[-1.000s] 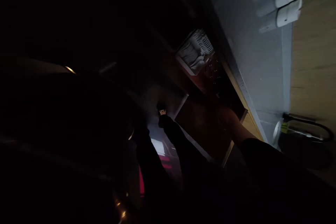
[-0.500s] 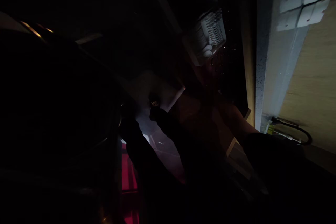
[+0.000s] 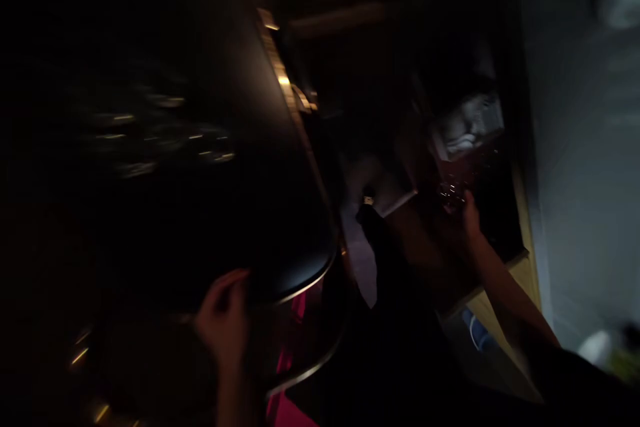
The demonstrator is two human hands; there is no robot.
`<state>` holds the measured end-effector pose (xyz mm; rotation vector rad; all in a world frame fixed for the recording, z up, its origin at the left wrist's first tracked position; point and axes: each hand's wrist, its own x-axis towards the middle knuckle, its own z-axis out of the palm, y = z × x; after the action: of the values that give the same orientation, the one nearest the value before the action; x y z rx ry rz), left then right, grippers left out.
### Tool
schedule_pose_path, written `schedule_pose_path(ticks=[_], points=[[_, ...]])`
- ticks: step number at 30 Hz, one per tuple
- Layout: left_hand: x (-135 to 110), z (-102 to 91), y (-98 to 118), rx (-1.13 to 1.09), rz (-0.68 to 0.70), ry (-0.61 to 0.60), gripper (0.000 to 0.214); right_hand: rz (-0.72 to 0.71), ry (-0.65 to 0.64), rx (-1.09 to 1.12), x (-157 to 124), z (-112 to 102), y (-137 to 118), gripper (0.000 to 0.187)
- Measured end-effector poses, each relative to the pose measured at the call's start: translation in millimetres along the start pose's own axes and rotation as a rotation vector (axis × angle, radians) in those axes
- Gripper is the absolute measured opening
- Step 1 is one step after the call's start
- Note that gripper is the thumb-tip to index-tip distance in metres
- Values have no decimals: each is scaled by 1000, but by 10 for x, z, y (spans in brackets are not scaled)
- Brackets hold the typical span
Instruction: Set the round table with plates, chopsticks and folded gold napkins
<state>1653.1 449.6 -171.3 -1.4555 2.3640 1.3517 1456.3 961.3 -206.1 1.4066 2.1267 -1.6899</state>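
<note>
My left hand is at the near rim of a dark, glossy table top with a gold edge. Its fingers are curled together; what they hold, if anything, is too dark to make out. My right hand reaches out to the right, closed around a clear, glinting object that looks like glass; its exact shape is lost in blur. Beyond it stands a pale rack with white dishes, blurred. Several clear, shiny pieces glint on the dark table top.
Light paper-like sheets lie on the floor by my foot. A wooden edge and a grey surface run along the right. Something blue is low on the right, and pink strips show below the table.
The view has swung left, bringing the gold-rimmed table and my left hand into sight. My right hand, dark before, now shows with the glinting object in it.
</note>
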Motion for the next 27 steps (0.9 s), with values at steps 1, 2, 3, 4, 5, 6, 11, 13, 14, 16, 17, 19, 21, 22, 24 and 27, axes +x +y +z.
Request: schedule_pose_path(ticks=[1,2,3,4,5,6,11,13,14,16,17,19,21,22,24,27], points=[[-100,-104,86,-48,-16,-19,36,9,-87,30,-185,116,-126,40],[-191,-134,166,-119,-39,-112,35,18,-193,63,-404,217,-254,46],[-266,-104,241,-195,-57,-248,34,29,-315,95,-653,307,-376,53],[-326,-31,313,-283,-70,-383,36,46,-443,121,-925,395,-485,61],[-375,67,383,-385,-68,-495,46,71,-565,139,-1210,488,-574,69],[-418,172,449,-491,-58,-584,63,101,-681,148,-1499,592,-638,76],[-546,433,613,-931,-16,-676,121,230,-1101,83,-2669,1295,-620,94],[-523,375,554,-1034,-5,-598,117,254,-1189,54,-2921,1565,-530,97],[-489,323,500,-1060,-3,-548,114,260,-1221,38,-2998,1680,-483,98],[-363,188,361,-1064,-13,-442,114,239,-1258,-1,-3055,1871,-392,98],[-267,109,284,-1046,-24,-384,116,209,-1253,-28,-3041,1955,-351,96],[-8,-69,133,-982,-49,-249,119,130,-1203,-105,-2953,2120,-281,88],[328,-262,10,-885,-61,-111,114,52,-1135,-194,-2831,2304,-222,79],[512,-356,-34,-828,-58,-57,110,13,-1113,-232,-2773,2405,-192,77],[879,-517,-86,-709,-39,21,102,-85,-1107,-273,-2682,2625,-126,79],[1348,-634,-77,-567,-11,95,100,-271,-1115,-317,-2619,2970,-3,85]])
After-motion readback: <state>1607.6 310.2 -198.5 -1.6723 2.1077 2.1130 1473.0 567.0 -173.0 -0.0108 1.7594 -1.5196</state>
